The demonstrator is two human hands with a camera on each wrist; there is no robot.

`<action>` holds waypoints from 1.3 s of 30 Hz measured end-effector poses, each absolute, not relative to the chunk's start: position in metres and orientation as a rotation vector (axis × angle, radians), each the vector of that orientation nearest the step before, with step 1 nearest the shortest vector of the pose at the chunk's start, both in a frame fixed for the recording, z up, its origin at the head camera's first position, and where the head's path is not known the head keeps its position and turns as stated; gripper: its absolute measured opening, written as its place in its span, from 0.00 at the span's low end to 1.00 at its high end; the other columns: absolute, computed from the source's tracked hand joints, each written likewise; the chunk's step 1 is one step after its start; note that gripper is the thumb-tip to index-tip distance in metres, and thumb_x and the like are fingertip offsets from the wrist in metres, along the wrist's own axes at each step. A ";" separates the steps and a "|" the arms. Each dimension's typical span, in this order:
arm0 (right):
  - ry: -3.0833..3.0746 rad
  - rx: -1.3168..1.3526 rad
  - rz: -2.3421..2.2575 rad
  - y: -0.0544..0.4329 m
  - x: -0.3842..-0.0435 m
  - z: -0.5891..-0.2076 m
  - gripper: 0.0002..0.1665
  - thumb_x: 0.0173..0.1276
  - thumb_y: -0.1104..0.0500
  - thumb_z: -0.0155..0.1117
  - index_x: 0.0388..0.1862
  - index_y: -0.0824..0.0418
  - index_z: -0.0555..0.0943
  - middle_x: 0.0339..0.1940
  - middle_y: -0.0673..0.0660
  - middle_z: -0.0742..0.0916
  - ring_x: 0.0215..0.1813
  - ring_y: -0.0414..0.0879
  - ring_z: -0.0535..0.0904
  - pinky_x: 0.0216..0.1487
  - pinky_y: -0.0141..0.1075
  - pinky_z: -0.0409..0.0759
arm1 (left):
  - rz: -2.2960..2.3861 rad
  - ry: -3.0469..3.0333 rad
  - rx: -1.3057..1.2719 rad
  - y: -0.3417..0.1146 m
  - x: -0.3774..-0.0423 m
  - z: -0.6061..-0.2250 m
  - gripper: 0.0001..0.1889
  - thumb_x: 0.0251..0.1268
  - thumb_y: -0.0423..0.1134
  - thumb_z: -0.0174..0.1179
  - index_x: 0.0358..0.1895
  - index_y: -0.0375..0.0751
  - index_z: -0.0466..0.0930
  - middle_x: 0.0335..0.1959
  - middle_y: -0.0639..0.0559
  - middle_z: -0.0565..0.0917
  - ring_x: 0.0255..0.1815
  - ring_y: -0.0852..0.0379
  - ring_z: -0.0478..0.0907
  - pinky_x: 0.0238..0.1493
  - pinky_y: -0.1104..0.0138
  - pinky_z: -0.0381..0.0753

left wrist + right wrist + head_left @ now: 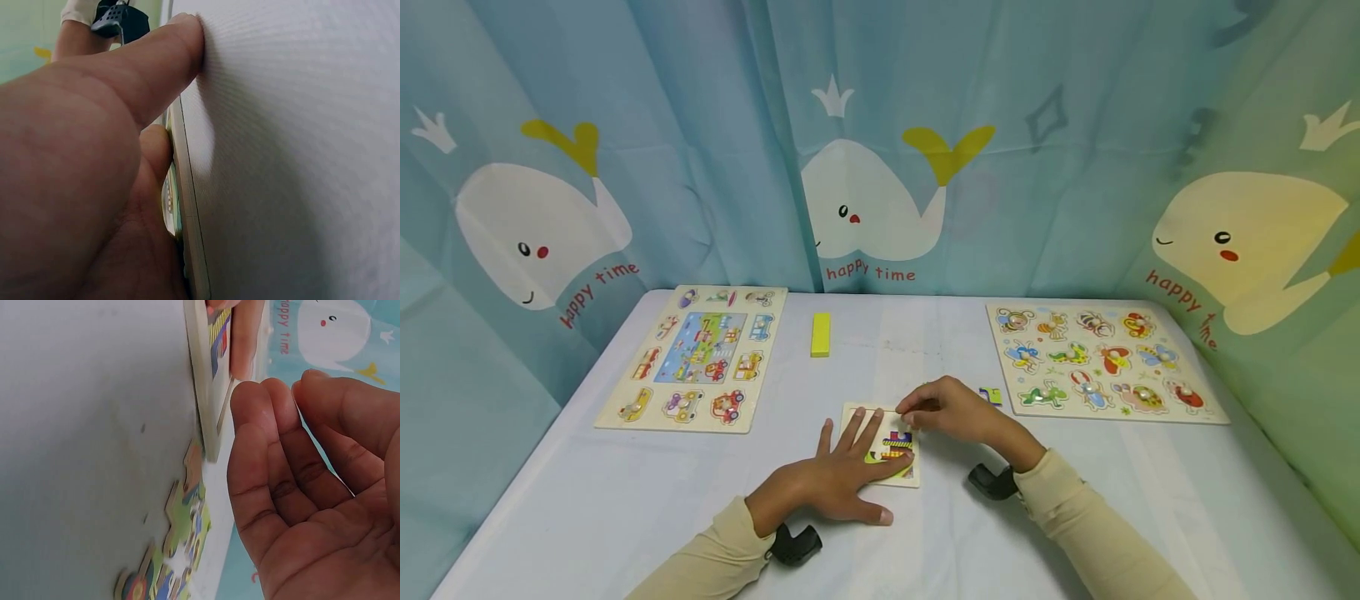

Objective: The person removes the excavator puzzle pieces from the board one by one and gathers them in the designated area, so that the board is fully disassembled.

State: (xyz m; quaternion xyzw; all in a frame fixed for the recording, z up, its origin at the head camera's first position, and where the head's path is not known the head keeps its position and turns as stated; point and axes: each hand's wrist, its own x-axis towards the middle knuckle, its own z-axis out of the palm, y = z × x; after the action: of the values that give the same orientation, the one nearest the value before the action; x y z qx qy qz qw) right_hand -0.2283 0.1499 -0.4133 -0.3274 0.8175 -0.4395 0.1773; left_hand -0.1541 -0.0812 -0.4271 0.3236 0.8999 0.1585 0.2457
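A small wooden puzzle tray (857, 481) holds a few coloured pieces (897, 442) and lies on the cloth in front of the person. My left hand (842, 479) lies flat over it with fingers spread; the thumb reaches past its near edge. At the tray's far right corner is my right hand (951, 408), fingers loosely bent and tips close together. Nothing shows between those fingertips (253, 400) in the right wrist view. Loose puzzle pieces (181, 519) lie beside the tray there; in the head view, one (990, 396) shows beyond the right hand.
A vehicle knob puzzle board (767, 333) lies at the back left, and an insect puzzle board (1105, 404) at the back right. Between them is a yellow block (821, 335). A whale-print curtain (880, 100) hangs behind the white table (625, 500).
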 end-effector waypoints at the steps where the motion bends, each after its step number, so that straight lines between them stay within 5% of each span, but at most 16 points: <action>1: 2.308 -0.929 -1.244 0.148 -0.228 -0.413 0.10 0.68 0.70 0.61 0.46 0.71 0.84 0.41 0.58 0.88 0.39 0.45 0.84 0.42 0.34 0.80 | 0.432 2.455 0.883 -0.081 -0.154 -0.427 0.38 0.64 0.66 0.55 0.76 0.70 0.53 0.78 0.45 0.27 0.75 0.44 0.17 0.64 0.35 0.23; 15: 2.298 -0.975 -1.184 0.135 -0.224 -0.413 0.10 0.69 0.67 0.62 0.46 0.69 0.84 0.44 0.58 0.88 0.47 0.45 0.83 0.49 0.36 0.79 | 0.425 2.469 0.916 -0.082 -0.153 -0.427 0.38 0.64 0.66 0.54 0.76 0.69 0.53 0.78 0.45 0.26 0.75 0.43 0.17 0.63 0.35 0.23; 39: 2.306 -0.975 -1.152 0.127 -0.224 -0.421 0.10 0.69 0.69 0.61 0.46 0.68 0.84 0.38 0.53 0.88 0.38 0.40 0.81 0.41 0.32 0.78 | 0.418 2.480 0.902 -0.082 -0.154 -0.430 0.39 0.63 0.68 0.54 0.76 0.70 0.52 0.78 0.47 0.27 0.75 0.44 0.17 0.64 0.35 0.22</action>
State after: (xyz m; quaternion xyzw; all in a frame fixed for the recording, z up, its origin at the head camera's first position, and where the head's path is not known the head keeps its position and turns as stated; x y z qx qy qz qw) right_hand -0.2237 0.1271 -0.4213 -0.3473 0.8213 -0.4101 0.1916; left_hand -0.1543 -0.0819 -0.4304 0.3283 0.9027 0.1521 0.2329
